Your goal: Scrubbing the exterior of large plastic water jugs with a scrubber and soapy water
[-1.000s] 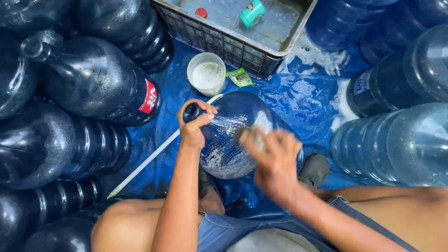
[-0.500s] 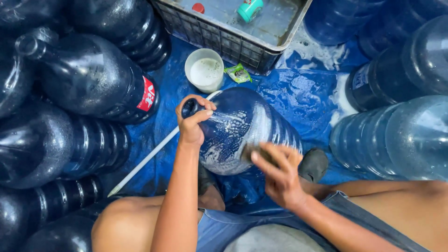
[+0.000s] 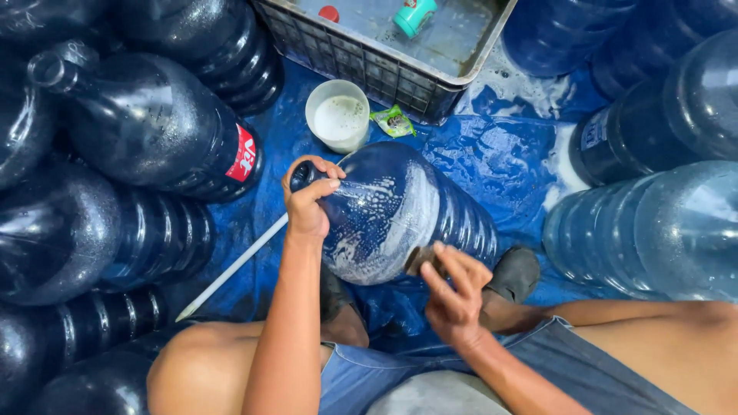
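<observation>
The soapy water jug (image 3: 400, 215) lies on its side, neck pointing left, where the left hand (image 3: 307, 201) is clamped around it, while the right hand (image 3: 453, 296) presses something unclear against its near side.

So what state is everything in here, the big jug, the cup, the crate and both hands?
Soapy jug: lying on its side, streaked with suds.
Left hand: closed around the jug's neck.
Right hand: pressing a scrubber to the jug's lower side.
White cup: upright, holding whitish liquid.
Grey crate: holds water and a teal bottle.
</observation>
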